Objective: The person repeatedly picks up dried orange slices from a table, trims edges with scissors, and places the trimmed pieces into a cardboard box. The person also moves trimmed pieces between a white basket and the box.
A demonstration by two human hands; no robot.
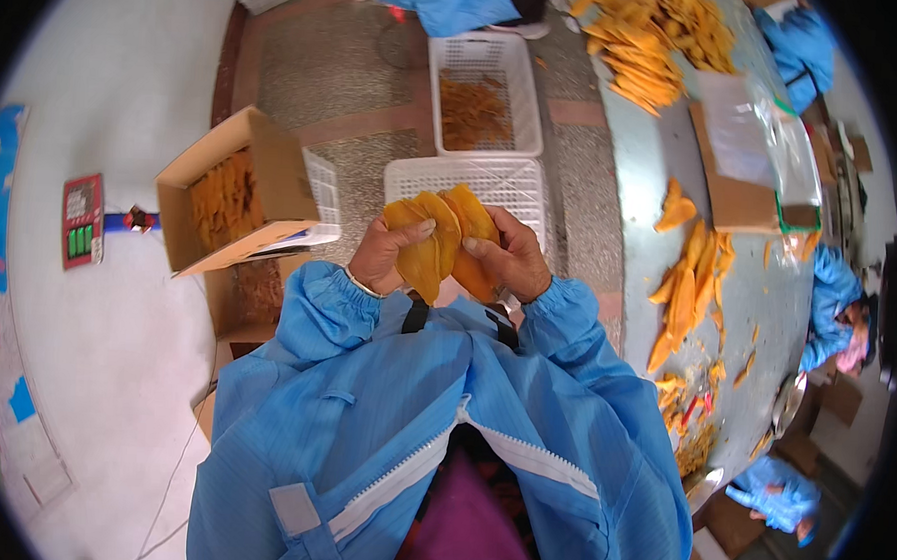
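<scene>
In front of my chest, both hands grip flat orange-yellow slices that look like dried mango (429, 242). My left hand (384, 256) pinches the left part of the overlapping slices, its thumb lying across the front. On the other side, my right hand (516, 254) clasps the right-hand slices (470, 213), thumb pressed near the middle. The slices fan out at the top. Directly beyond them is a white plastic crate (464, 174), partly hidden by my hands and the slices.
A farther white crate (528, 96) contains orange-brown strips. At left, an open cardboard box (285, 153) holds slices. The long table (633, 258) on the right bears mango piles (688, 283) and a plastic-lined carton (712, 179). People in blue sit beyond it; another person (453, 2) stands ahead.
</scene>
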